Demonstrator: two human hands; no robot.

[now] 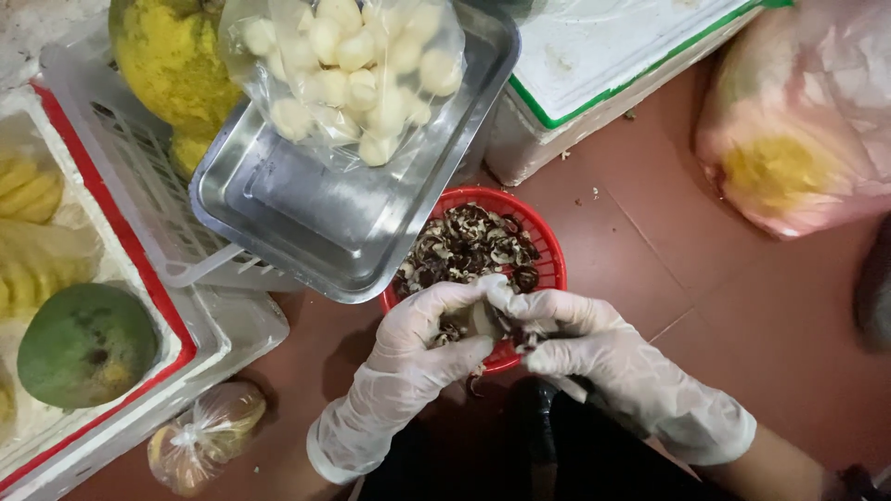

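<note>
pinched a small pale nut (483, 320) between gloved fingers (464, 351), left hand (408, 362) clenched round it from below, right hand (594, 348) closed on it from the side, thumb working at dark shell. looked like mid-peel; next called for prying off the last husk without dropping the kernel. held right over red basket (549, 243) heaped with dark shell scraps (469, 246). steel tray (325, 223) just behind, bag of peeled white kernels (348, 65) resting on it. white crate (139, 186), green mango (85, 345), small tied bag (204, 436) on the floor (742, 315) at left. tray edge overhung basket, crowded the reach.
</note>
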